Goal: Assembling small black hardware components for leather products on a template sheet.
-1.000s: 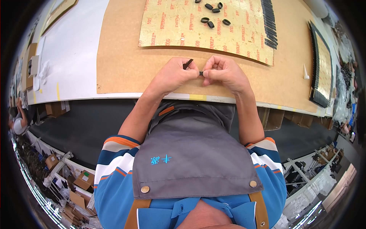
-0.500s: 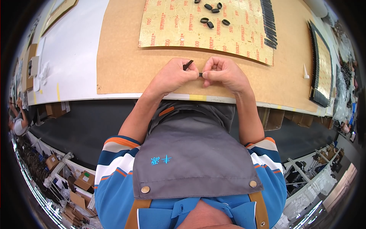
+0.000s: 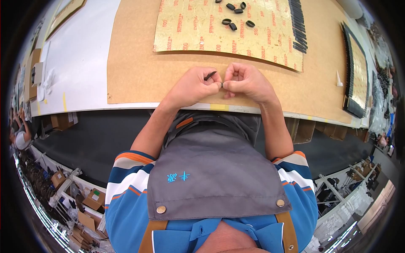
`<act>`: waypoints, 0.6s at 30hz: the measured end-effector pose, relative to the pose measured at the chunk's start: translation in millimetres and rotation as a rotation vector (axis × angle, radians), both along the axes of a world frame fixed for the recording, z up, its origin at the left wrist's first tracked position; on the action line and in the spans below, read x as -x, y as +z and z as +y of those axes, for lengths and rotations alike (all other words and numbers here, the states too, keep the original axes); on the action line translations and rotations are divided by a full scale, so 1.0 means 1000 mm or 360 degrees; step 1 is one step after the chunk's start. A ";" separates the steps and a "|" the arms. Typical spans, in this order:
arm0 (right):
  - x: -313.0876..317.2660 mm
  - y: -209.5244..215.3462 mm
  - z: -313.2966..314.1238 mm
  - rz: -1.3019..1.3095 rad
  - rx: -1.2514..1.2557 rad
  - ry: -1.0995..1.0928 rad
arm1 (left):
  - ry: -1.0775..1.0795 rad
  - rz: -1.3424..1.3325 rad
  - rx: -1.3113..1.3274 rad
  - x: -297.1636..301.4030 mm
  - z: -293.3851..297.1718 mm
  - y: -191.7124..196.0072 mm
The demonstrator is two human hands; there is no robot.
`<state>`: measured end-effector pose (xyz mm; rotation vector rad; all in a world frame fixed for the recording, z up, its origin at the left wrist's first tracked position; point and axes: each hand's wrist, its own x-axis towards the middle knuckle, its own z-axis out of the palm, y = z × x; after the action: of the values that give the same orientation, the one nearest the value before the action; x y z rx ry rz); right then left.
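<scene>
Both hands rest on the near edge of the brown board (image 3: pixel 135 63), knuckles up and fingertips meeting in the middle. The left hand (image 3: pixel 192 86) is closed, and it pinches a small black strip (image 3: pixel 209 76) between thumb and forefinger. The right hand (image 3: pixel 247 82) is also curled closed, with its fingertips pressed against those of the left hand – whether it grips the same strip, I cannot tell, because the meeting point is too small to see.

The strip is short and thin. Its long axis runs slanted: the free end points toward about 2 o'clock, away from the person, and the lower end goes down into the left fingers at 8 o'clock.

At 12 o'clock from the hands lies a yellowish sheet (image 3: pixel 190 29) with red print, flat on the board. On its far part there are several black rings (image 3: pixel 236 17), near each other. At 2 o'clock a row of black strips (image 3: pixel 297 23) stands along the right edge of the sheet. At 3 o'clock, well apart, a dark tray (image 3: pixel 358 67) lies – its contents are unclear. The white table (image 3: pixel 80 55) shows at 10 o'clock.
</scene>
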<state>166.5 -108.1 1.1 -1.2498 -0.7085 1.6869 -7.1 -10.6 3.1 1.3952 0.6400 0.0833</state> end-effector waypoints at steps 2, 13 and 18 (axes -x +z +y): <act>0.002 0.002 0.000 0.0003 0.0011 -0.0012 | -0.0042 -0.0017 -0.0051 0.001 0.000 -0.003; -0.021 0.010 -0.010 -0.0247 -0.0064 0.0218 | 0.0013 -0.0014 -0.0001 0.001 0.002 0.003; -0.013 0.007 -0.013 -0.0220 0.0012 0.0321 | -0.0009 0.0008 0.0028 0.001 0.000 0.002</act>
<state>179.1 -120.8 8.5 -1.3472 -0.9389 1.7775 -8.3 -10.4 4.9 1.3805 0.6395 0.0697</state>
